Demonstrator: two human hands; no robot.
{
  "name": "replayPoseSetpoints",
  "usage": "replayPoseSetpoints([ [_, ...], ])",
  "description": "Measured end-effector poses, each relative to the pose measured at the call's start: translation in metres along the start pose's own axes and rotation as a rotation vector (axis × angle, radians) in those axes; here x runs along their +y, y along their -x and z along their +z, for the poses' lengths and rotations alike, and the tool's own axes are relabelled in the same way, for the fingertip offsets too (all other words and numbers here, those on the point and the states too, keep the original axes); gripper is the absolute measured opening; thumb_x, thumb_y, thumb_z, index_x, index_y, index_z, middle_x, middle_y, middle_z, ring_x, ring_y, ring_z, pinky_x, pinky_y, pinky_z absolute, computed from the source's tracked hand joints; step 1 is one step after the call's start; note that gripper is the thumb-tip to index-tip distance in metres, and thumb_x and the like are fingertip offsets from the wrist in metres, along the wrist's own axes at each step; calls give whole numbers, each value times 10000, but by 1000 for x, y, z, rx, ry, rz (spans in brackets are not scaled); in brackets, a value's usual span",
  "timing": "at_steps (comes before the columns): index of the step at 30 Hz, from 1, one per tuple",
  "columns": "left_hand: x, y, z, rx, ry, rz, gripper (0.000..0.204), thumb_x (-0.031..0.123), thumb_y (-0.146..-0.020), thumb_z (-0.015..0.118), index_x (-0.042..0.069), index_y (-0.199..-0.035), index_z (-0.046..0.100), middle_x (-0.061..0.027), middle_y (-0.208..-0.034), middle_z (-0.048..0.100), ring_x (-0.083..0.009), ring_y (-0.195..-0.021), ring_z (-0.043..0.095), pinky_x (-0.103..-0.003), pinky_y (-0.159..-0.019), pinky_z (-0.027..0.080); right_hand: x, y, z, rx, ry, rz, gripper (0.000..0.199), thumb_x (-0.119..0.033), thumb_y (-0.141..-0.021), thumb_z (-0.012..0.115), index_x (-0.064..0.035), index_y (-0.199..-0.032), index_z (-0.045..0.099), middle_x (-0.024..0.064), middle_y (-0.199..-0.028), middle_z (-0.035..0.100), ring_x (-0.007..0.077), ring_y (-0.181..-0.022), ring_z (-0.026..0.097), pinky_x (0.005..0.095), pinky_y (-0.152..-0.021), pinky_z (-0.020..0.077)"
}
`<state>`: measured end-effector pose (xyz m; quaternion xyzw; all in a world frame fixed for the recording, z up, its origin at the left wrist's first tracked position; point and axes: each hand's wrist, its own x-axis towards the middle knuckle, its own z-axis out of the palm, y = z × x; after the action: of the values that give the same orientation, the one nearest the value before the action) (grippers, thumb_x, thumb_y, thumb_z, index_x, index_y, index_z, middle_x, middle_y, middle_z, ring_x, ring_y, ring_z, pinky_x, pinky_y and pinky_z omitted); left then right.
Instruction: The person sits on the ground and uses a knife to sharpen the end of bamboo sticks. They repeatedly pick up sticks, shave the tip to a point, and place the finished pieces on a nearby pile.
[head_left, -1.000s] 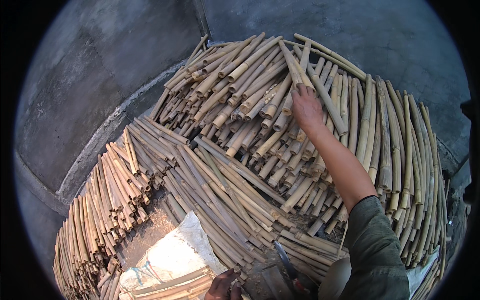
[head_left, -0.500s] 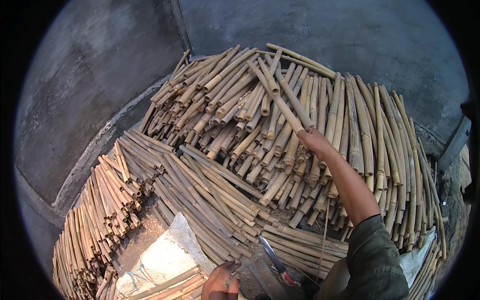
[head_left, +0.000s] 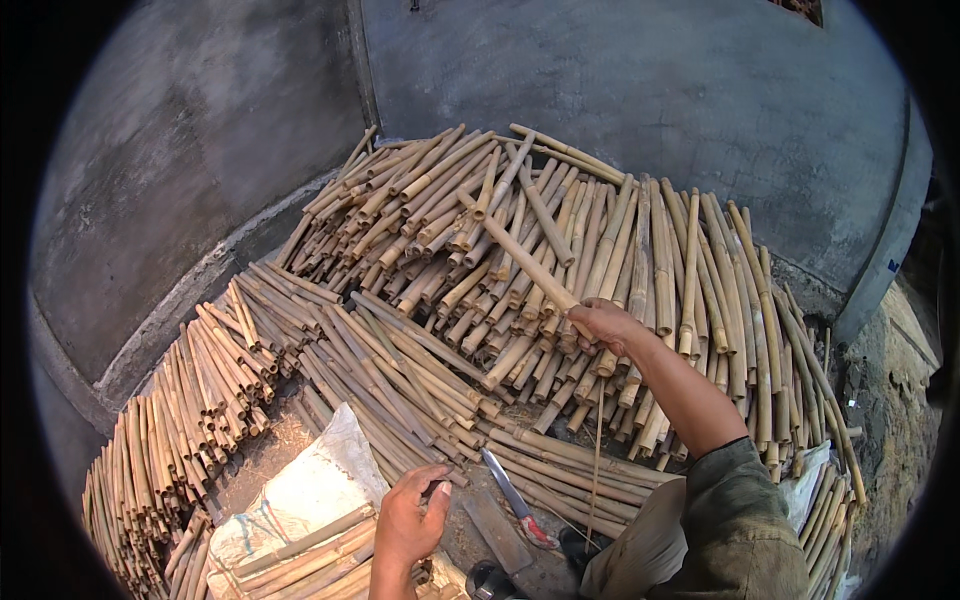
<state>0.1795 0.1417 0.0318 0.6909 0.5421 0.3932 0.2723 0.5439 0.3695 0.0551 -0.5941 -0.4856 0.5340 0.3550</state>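
Note:
My right hand (head_left: 607,328) is closed around the near end of a bamboo pole (head_left: 530,268). The pole slants up and away to the left, over the large bamboo pile (head_left: 560,215). Low in the middle, my left hand (head_left: 412,515) has loosely bent fingers, its thumb held apart from them, and nothing visible in its grasp. Close beside it, several cut bamboo poles (head_left: 310,565) lie on a white sack (head_left: 315,480). To the right of that hand, a long-bladed knife with a red handle (head_left: 520,503) rests on the ground.
Grey walls (head_left: 640,90) meet in a corner behind the pile. Shorter bamboo pieces (head_left: 165,435) are stacked at the left. More poles (head_left: 575,475) lie across the ground in front. A flat dark board (head_left: 497,530) is beside the knife.
The bamboo pole in my right hand has come nearer and lower, off the pile's upper part. My left hand has risen further into view. The whole view has shifted slightly.

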Motion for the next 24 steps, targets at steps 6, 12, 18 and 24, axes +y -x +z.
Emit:
replayPoseSetpoints([
  [6, 3, 11, -6, 60, 95, -5, 226, 72, -942, 650, 1, -1148, 713, -180, -1122, 733, -307, -1076, 706, -364, -938, 533, 32, 74, -7, -4, 87, -86, 419, -249, -936, 658, 49, -1211, 551, 42, -753, 607, 120, -550, 537, 283, -494, 422],
  [12, -17, 8, 1, 83, 306, -94, 256, 102, -1008, 610, -33, -1214, 680, -105, -1034, 712, -174, -936, 687, -298, -855, 528, 88, 137, -35, 137, -101, -174, 384, -229, -962, 640, 20, -1233, 532, 31, -779, 609, 97, -499, 521, 272, -431, 391],
  [18, -28, -8, 7, -139, 190, -148, 389, 211, -1089, 522, -42, -1382, 558, -184, -1366, 603, -285, -1186, 648, -383, -1034, 539, 92, 116, -70, 436, -222, -299, 602, -284, -992, 623, 72, -1434, 423, 76, -927, 643, 136, -709, 621, 278, -590, 505],
  [24, -24, -22, 19, -184, 263, -149, 404, 217, -1095, 498, -51, -1393, 543, -202, -1389, 586, -301, -1158, 665, -393, -1016, 557, 126, 101, -84, 369, -464, -147, 796, -190, -940, 686, 100, -1544, 256, 221, -1171, 603, 257, -1010, 676, 321, -792, 616],
])
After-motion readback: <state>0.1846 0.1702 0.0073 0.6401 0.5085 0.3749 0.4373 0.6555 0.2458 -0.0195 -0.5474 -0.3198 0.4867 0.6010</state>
